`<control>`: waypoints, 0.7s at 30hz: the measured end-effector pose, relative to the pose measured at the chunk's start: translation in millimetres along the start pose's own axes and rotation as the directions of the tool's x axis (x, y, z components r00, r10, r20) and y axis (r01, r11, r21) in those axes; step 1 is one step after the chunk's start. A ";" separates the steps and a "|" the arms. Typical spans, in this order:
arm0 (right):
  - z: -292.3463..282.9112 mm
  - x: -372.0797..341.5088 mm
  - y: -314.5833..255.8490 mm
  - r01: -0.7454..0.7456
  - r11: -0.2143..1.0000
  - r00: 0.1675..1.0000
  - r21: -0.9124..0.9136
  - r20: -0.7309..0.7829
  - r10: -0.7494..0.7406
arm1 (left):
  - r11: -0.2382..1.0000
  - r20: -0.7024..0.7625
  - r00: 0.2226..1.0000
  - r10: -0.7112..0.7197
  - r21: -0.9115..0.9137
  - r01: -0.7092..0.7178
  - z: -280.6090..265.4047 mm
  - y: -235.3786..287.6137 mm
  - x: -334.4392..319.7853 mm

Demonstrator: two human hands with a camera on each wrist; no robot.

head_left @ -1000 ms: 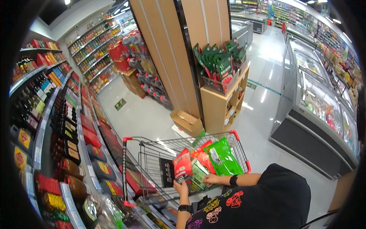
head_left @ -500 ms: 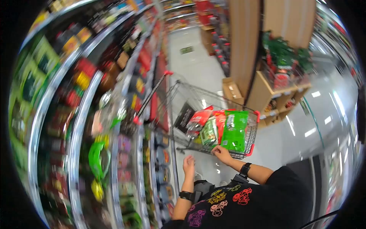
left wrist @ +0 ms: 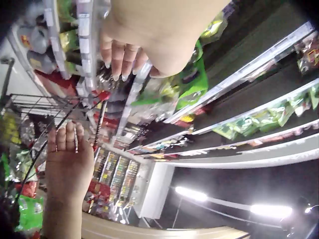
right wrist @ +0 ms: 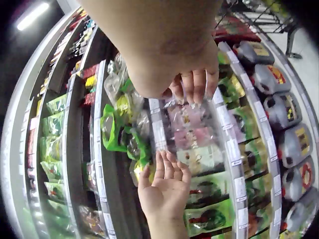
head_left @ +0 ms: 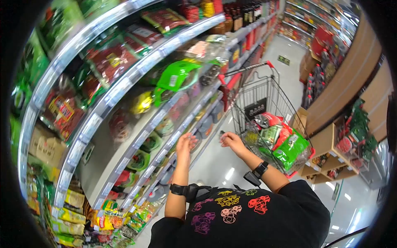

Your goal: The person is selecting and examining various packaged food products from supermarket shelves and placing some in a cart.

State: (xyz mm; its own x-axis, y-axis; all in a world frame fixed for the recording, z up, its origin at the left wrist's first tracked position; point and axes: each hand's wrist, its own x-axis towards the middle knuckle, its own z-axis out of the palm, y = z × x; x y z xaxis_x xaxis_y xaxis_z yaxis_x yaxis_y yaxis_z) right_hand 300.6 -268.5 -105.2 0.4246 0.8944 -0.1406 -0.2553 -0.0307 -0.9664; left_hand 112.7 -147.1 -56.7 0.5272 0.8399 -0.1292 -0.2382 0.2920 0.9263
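Both hands hold nothing and are raised in front of the body, between the shelves and the cart. The left hand [head_left: 186, 144] is nearest the shelf edge, palm turned up, its fingers loosely bent in the right wrist view. The right hand [head_left: 233, 143] is beside the near end of the shopping cart [head_left: 247, 70], fingers loosely curled. In the cart lie a green bag [head_left: 291, 149], a red bag [head_left: 268, 120] and other packets. On the shelf ahead of the left hand are a green-labelled clear bag [head_left: 175, 76] and a yellow packet [head_left: 142, 102].
Long shelves [head_left: 93, 120] packed with bagged goods curve along the left. Dark jugs [right wrist: 271, 78] line the bottom shelf. To the right are a wooden display stand [head_left: 326, 151] with green packets and a wide pillar [head_left: 351, 74]. Tiled floor [head_left: 225, 173] runs between shelves and cart.
The view has swung left toward the shelves, so the cart now appears further right. Both hands have come away from the bags in the cart; the left had been at the red bag.
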 end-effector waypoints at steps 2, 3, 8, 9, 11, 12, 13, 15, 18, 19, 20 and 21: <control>39.7 23.8 -12.9 0.029 0.999 0.993 -0.027 0.118 -0.026 | 0.996 -0.063 0.996 0.064 -0.063 -0.068 -31.6 28.0 -1.1; 60.0 35.2 -19.7 0.048 0.998 0.983 -0.028 0.178 -0.043 | 0.990 -0.096 0.991 0.088 -0.099 -0.098 -46.6 39.4 -0.1; 160.1 84.8 -44.9 0.143 0.989 0.928 -0.029 0.351 -0.123 | 0.954 -0.124 0.990 0.073 -0.280 -0.105 -100.5 89.9 24.8; 174.8 93.1 -46.8 0.159 0.987 0.916 -0.040 0.380 -0.132 | 0.931 -0.045 0.997 0.064 -0.356 -0.076 -106.7 96.7 31.3; 198.4 106.2 -40.5 0.196 0.980 0.889 0.007 0.421 -0.181 | 0.869 0.085 0.995 -0.044 -0.488 0.080 -110.5 109.4 40.3; 208.0 108.1 -40.6 0.168 0.986 0.896 -0.005 0.419 -0.150 | 0.825 0.158 0.983 -0.098 -0.540 0.169 -110.6 116.1 43.9; 215.3 109.4 -41.8 0.139 0.990 0.904 -0.017 0.411 -0.120 | 0.783 0.235 0.965 -0.116 -0.576 0.235 -113.1 120.0 50.2; 219.4 108.8 -45.2 0.104 0.994 0.917 -0.033 0.390 -0.083 | 0.800 0.156 0.980 -0.121 -0.570 0.189 -113.9 126.4 63.5; 215.2 111.0 -53.3 0.092 0.995 0.933 -0.046 0.352 -0.070 | 0.788 0.081 0.984 -0.161 -0.590 0.178 -117.4 133.1 84.0; 211.7 111.8 -56.5 0.084 0.995 0.939 -0.051 0.338 -0.062 | 0.778 0.085 0.980 -0.182 -0.596 0.196 -123.6 131.0 93.1; 207.4 112.6 -59.0 0.074 0.995 0.944 -0.060 0.326 -0.051 | 0.765 0.088 0.975 -0.202 -0.607 0.213 -127.4 128.6 101.0; 204.4 114.6 -61.4 0.071 0.996 0.941 -0.060 0.334 -0.047 | 0.744 0.062 0.971 -0.231 -0.632 0.217 -125.2 129.7 104.5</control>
State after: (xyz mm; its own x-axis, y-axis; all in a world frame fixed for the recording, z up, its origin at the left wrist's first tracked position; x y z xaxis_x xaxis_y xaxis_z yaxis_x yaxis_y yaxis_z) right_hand 187.3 -72.9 -18.0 0.1215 0.9925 -0.0152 -0.1718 0.0059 -0.9851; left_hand 34.7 35.8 5.6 0.6176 0.7197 -0.3172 -0.5779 0.6888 0.4377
